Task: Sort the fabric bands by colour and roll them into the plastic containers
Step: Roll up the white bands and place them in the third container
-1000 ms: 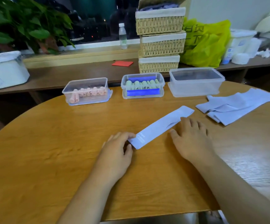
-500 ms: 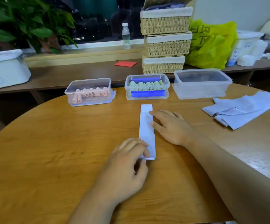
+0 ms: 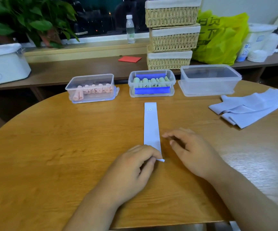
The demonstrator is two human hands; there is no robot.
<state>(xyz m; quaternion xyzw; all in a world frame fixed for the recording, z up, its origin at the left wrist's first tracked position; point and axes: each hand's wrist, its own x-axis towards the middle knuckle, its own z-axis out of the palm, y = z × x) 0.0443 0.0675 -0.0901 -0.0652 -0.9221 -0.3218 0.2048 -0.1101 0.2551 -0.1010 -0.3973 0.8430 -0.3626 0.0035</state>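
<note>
Fingers of the left hand [image 3: 135, 169] pinch the near end of a pale lilac band [image 3: 151, 124] lying flat on the wooden table [image 3: 51, 147] — the right hand [image 3: 190, 152], fingers loosely spread, is just beside it. Farther right lies a heap of lilac bands [image 3: 251, 107]; beyond stand a container of pink rolls [image 3: 91, 77], a container of green rolls [image 3: 151, 72] and an empty container [image 3: 210, 87].

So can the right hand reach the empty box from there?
Probably yes. The right hand is beside the band, holding nothing, and only bare table lies between it and the empty box. The pile of bands sits off to the side.
</note>
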